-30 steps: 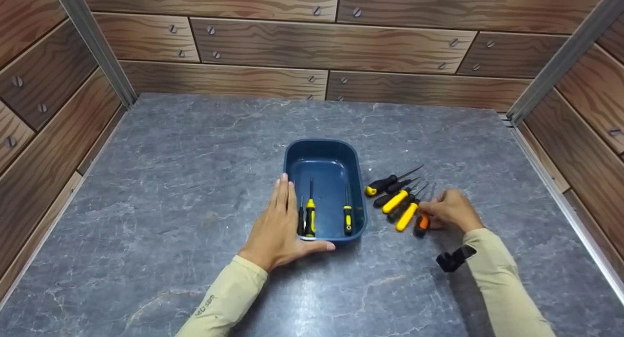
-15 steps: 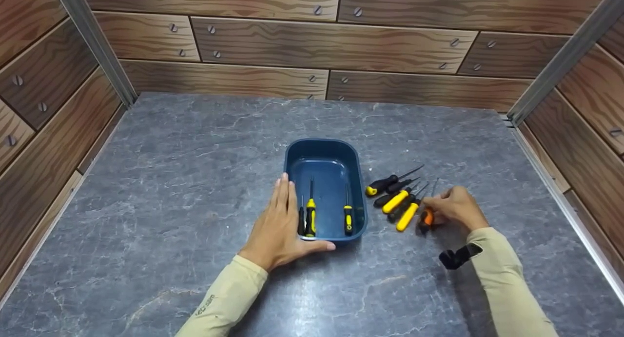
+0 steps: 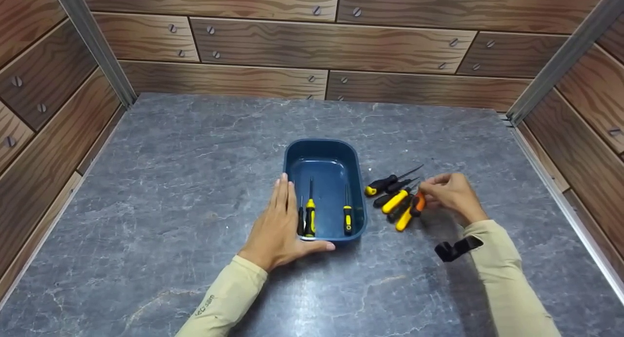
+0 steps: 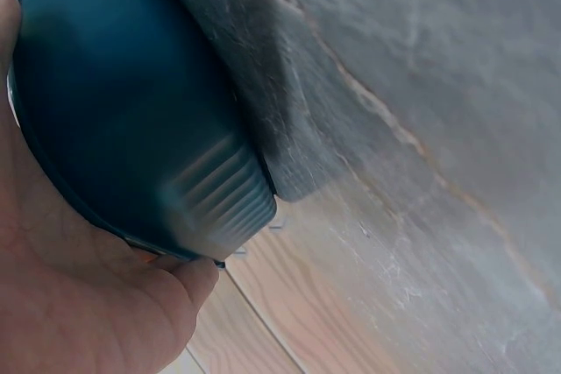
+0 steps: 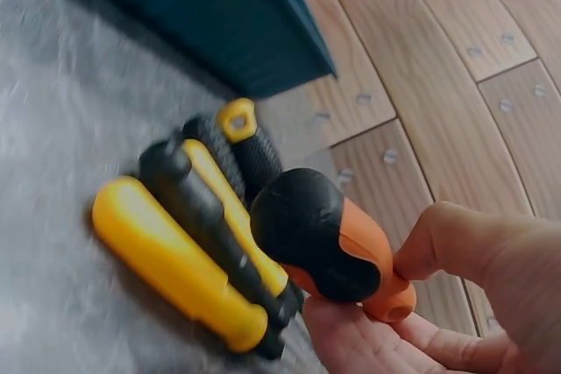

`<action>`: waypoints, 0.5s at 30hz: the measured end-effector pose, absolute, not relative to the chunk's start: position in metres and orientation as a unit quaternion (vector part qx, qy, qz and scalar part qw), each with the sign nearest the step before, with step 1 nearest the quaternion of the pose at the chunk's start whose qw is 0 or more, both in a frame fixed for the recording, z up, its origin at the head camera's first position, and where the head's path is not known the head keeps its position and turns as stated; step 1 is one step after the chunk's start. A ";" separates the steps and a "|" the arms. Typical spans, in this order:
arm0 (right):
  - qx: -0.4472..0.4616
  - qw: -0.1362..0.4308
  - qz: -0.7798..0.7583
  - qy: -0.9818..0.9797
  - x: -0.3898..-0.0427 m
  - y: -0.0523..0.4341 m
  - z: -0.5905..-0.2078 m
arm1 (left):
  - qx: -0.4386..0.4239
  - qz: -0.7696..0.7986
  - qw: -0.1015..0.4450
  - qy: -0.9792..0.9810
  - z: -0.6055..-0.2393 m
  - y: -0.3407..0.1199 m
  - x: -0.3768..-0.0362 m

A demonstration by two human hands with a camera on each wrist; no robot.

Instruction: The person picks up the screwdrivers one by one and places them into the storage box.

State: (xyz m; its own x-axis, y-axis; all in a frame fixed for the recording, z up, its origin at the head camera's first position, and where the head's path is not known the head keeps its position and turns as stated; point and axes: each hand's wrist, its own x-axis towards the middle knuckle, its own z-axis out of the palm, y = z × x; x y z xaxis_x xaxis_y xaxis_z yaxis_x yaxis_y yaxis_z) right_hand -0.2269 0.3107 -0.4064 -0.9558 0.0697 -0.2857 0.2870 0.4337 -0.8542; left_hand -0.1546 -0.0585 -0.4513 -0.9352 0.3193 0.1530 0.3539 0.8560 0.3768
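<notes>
- The left hand (image 3: 277,225) lies flat on the grey stone table (image 3: 170,190), its sleeve coming in from the near edge. The fingers are straight and point to the far side, pressed along the near left wall of the blue tray (image 3: 292,154); the thumb runs along the tray's near wall. It grasps nothing, only braces the tray. The left wrist view shows the palm (image 4: 79,304) against the tray's outer wall (image 4: 131,129).
- The right hand (image 3: 451,194) is raised a little off the table, right of the tray, its wrist bent so the fingers point left. It pinches the orange-and-black screwdriver (image 3: 417,204) between thumb and fingers. In the right wrist view the handle (image 5: 329,247) sits in the fingers (image 5: 456,243), its black butt end toward the tray, lifted above the other tools.
- A black strap (image 3: 453,249) shows at the right wrist.
- Loose screwdrivers (image 3: 397,200) with yellow and black handles lie side by side on the table between the tray and the right hand, shafts pointing far and right.
- Inside the tray three screwdrivers lie lengthwise at the near end: a small black one (image 3: 301,221) by the left wall, a yellow-and-black one (image 3: 310,220) just beside it, and another yellow-and-black one (image 3: 347,219) near the right wall.
- Wood-patterned walls (image 3: 331,44) close the far side.
</notes>
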 end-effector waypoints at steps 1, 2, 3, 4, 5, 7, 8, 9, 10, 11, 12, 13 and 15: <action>0.105 0.103 -0.526 0.838 -0.227 0.308 -0.405 | -0.175 -0.204 0.043 -0.962 -0.452 -0.059 -0.155; 0.105 0.101 -0.533 0.834 -0.227 0.305 -0.403 | -0.176 -0.205 0.044 -0.962 -0.452 -0.059 -0.155; 0.104 0.097 -0.537 0.831 -0.228 0.303 -0.402 | -0.176 -0.204 0.047 -0.962 -0.452 -0.059 -0.155; 0.102 0.092 -0.544 0.828 -0.228 0.300 -0.401 | -0.177 -0.203 0.049 -0.962 -0.452 -0.059 -0.155; 0.099 0.089 -0.548 0.826 -0.228 0.297 -0.400 | -0.177 -0.205 0.051 -0.961 -0.452 -0.058 -0.155; 0.095 0.079 -0.554 0.823 -0.228 0.290 -0.398 | -0.178 -0.206 0.052 -0.961 -0.452 -0.058 -0.155; 0.092 0.074 -0.559 0.821 -0.229 0.287 -0.397 | -0.178 -0.204 0.052 -0.961 -0.452 -0.058 -0.155; 0.088 0.071 -0.565 0.817 -0.229 0.284 -0.396 | -0.178 -0.203 0.052 -0.962 -0.452 -0.058 -0.155; 0.084 0.069 -0.569 0.815 -0.229 0.280 -0.395 | -0.177 -0.205 0.050 -0.961 -0.452 -0.058 -0.155; 0.080 0.068 -0.571 0.814 -0.229 0.277 -0.394 | -0.176 -0.208 0.047 -0.961 -0.452 -0.058 -0.154; 0.074 0.064 -0.577 0.811 -0.229 0.273 -0.393 | -0.175 -0.209 0.044 -0.961 -0.451 -0.058 -0.154; 0.067 0.061 -0.582 0.808 -0.229 0.270 -0.392 | -0.174 -0.209 0.041 -0.961 -0.451 -0.058 -0.154; 0.051 0.057 -0.592 0.802 -0.229 0.262 -0.392 | -0.171 -0.214 0.038 -0.961 -0.450 -0.058 -0.154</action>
